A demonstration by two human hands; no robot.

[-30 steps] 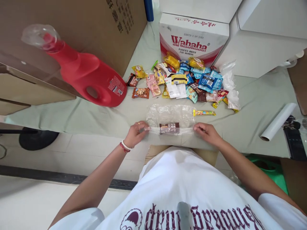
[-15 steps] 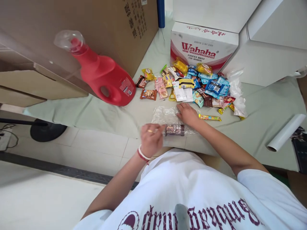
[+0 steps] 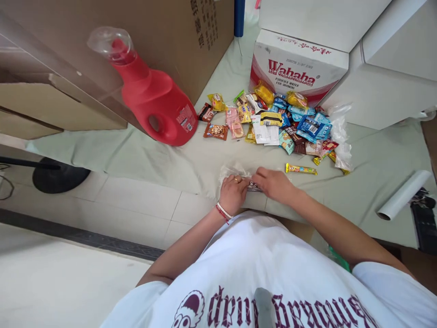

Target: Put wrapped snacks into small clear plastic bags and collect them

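Observation:
A dark brown cocoa snack bar [image 3: 253, 187] lies at the table's near edge, mostly covered by my fingers. Around it is a crinkled clear plastic bag [image 3: 235, 168], spread flat on the cloth. My left hand [image 3: 234, 195], with a ring and a bracelet, has its fingers closed on the plastic at the bar's left end. From the right, my right hand [image 3: 275, 184] pinches the plastic over the bar with bent fingers. A yellow snack stick [image 3: 301, 169] lies just beyond my right wrist.
A heap of wrapped snacks [image 3: 290, 120] lies before the Wahaba-style white-and-red Wahaha carton [image 3: 297, 68]. A red jug [image 3: 157, 105] stands at left beside a brown cardboard box [image 3: 164, 41]. At right are a crumpled clear bag [image 3: 341, 132] and a white roll [image 3: 404, 195].
My left hand has moved right onto the plastic and bar. My right hand has come nearer to me, from the plastic's far side onto the bar. The view has shifted slightly.

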